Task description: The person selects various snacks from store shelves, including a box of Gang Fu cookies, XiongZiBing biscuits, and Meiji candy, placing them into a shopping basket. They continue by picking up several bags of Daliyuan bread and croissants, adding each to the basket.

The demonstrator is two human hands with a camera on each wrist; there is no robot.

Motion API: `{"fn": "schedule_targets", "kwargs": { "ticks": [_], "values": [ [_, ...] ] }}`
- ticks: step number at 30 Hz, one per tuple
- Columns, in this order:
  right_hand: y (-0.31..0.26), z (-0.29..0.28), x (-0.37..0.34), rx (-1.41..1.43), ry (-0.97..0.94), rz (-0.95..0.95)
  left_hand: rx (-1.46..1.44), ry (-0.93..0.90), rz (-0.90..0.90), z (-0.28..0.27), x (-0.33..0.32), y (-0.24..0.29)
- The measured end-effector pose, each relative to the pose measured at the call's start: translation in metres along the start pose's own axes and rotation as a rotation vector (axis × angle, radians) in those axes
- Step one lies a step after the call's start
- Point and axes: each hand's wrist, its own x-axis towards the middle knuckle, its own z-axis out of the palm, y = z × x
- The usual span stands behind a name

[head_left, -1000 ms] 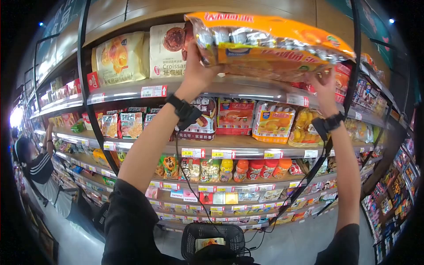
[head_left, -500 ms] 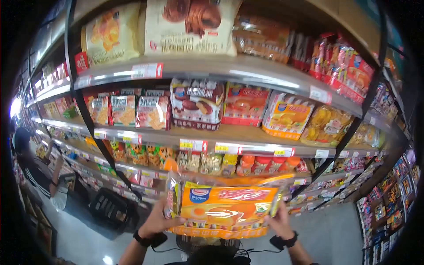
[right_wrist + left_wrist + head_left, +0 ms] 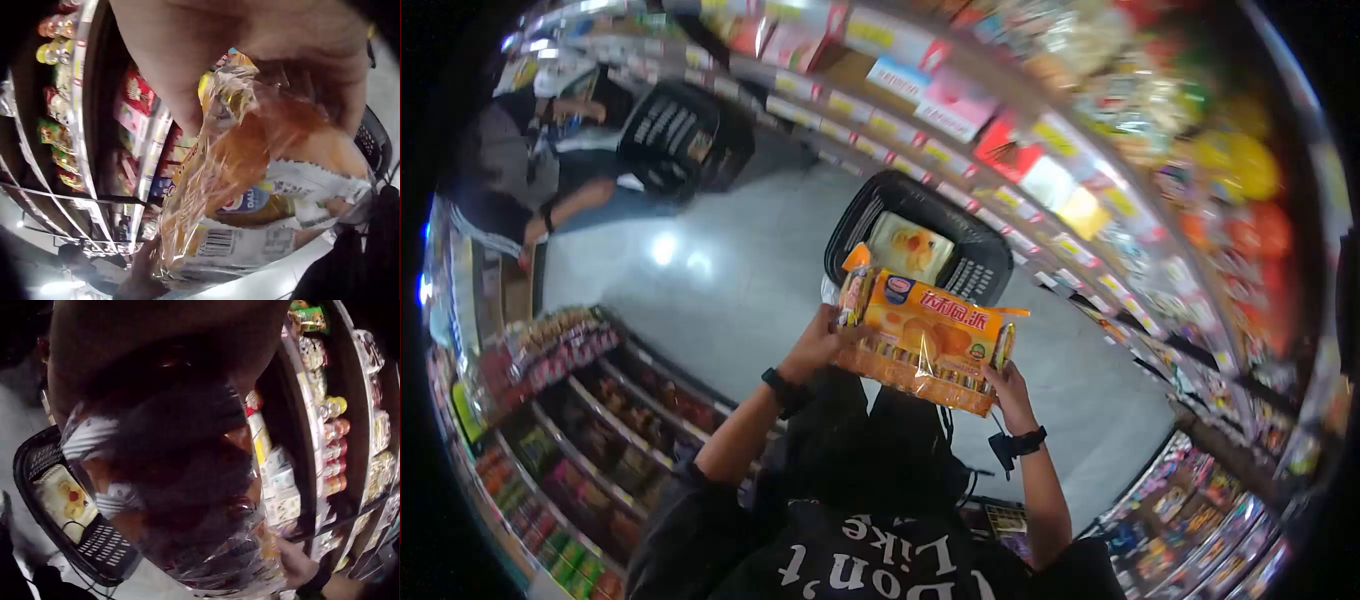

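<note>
An orange, clear-wrapped multipack of pies [image 3: 930, 335] is held out in front of the body, printed face up in the head view. My left hand [image 3: 815, 345] grips its left end, and my right hand [image 3: 1010, 395] pinches the crinkled film at the right end. Small wrapped pieces show through the plastic [image 3: 250, 206] in the right wrist view. Just beyond the pack stands a black shopping basket [image 3: 990, 225], partly overlapped by it in the head view. A cream-coloured pack with a food picture [image 3: 910, 248] lies inside the basket.
Stocked shelves [image 3: 1040, 150] run along the right, with jars [image 3: 1250, 240] and price tags. More shelves [image 3: 590, 400] stand at lower left. Another person [image 3: 510, 160] is at upper left beside a second black basket [image 3: 685, 130]. Grey floor [image 3: 770, 240] lies between.
Both hands have brought the pies multipack down from the top shelf to near the body, above the basket's edge. The head view has turned downward, toward the floor.
</note>
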Motion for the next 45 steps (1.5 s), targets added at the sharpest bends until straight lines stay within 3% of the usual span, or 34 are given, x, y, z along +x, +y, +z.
{"fn": "schedule_targets", "kwargs": {
  "ticks": [1, 4, 6, 8, 10, 14, 15, 17, 18, 20, 22, 25, 26, 29, 30, 33, 35, 37, 38, 39, 40, 41, 42, 43, 44, 45],
  "values": [
    [0.016, 0.0, 0.017, -0.005, -0.039, 0.011, 0.015, -0.041, 0.04, -0.003, 0.01, -0.023],
    [0.056, 0.0, 0.066, 0.001, -0.086, 0.105, 0.081, 0.164, -0.043, -0.008, 0.065, -0.118],
    [0.063, 0.009, 0.1, 0.007, -0.084, 0.163, 0.04, 0.163, -0.013, -0.01, 0.105, -0.161],
    [0.083, 0.008, 0.132, -0.004, -0.075, 0.187, 0.141, 0.175, -0.085, -0.014, 0.137, -0.173],
    [0.106, 0.0, 0.189, -0.025, -0.073, 0.162, 0.171, 0.198, -0.032, -0.021, 0.189, -0.201],
    [0.116, 0.004, 0.298, -0.018, -0.07, -0.013, 0.45, 0.134, -0.095, -0.031, 0.289, -0.202],
    [0.122, 0.002, 0.329, -0.022, -0.076, -0.044, 0.249, 0.054, 0.011, -0.036, 0.325, -0.231],
    [0.128, 0.001, 0.384, 0.031, -0.067, 0.112, -0.017, -0.028, -0.026, -0.043, 0.374, -0.244],
    [0.141, -0.001, 0.415, 0.043, -0.071, 0.115, 0.08, 0.011, -0.085, -0.048, 0.402, -0.257],
    [0.158, 0.009, 0.452, 0.084, -0.11, 0.139, 0.276, 0.083, -0.209, -0.056, 0.458, -0.306],
    [0.171, 0.024, 0.469, 0.097, -0.087, 0.143, 0.275, 0.059, -0.192, -0.063, 0.516, -0.38],
    [0.216, 0.025, 0.5, 0.148, -0.07, 0.22, 0.379, 0.217, 0.188, -0.055, 0.505, -0.364],
    [0.218, 0.025, 0.498, 0.093, -0.083, 0.252, 0.558, 0.262, 0.103, -0.059, 0.507, -0.37],
    [0.226, 0.036, 0.494, -0.105, 0.055, 0.288, 0.395, 0.146, -0.034, -0.064, 0.501, -0.377],
    [0.224, 0.037, 0.497, -0.151, 0.001, 0.358, 0.234, 0.09, 0.024, -0.054, 0.473, -0.358],
    [0.215, 0.036, 0.478, -0.186, -0.045, 0.392, 0.512, -0.015, 0.491, -0.034, 0.471, -0.392],
    [0.182, 0.044, 0.441, -0.284, 0.008, 0.294, 0.478, 0.041, 0.642, -0.017, 0.442, -0.37],
    [0.187, 0.024, 0.418, -0.471, -0.023, 0.057, 0.013, -0.025, 0.393, -0.009, 0.355, -0.284],
    [0.182, 0.019, 0.4, -0.496, -0.015, -0.029, 0.09, -0.186, 0.202, -0.019, 0.322, -0.24],
    [0.165, 0.022, 0.363, -0.378, 0.028, -0.046, -0.007, -0.195, 0.283, -0.016, 0.292, -0.214],
    [0.152, 0.016, 0.334, -0.291, -0.073, -0.082, 0.032, -0.201, 0.217, -0.018, 0.276, -0.216],
    [0.147, 0.001, 0.307, -0.131, -0.152, -0.026, -0.136, -0.249, 0.245, -0.021, 0.248, -0.205],
    [0.12, 0.011, 0.255, -0.172, -0.05, -0.083, 0.114, -0.363, 0.189, -0.035, 0.218, -0.165],
    [0.126, -0.006, 0.233, -0.349, -0.007, -0.151, 0.093, -0.342, 0.34, -0.039, 0.194, -0.16],
    [0.115, -0.016, 0.198, -0.451, 0.006, -0.097, 0.0, -0.34, 0.366, -0.039, 0.175, -0.159],
    [0.153, -0.053, 0.19, -0.678, -0.037, -0.377, 0.27, -0.333, 0.544, -0.051, 0.133, -0.106]
  ]
}}
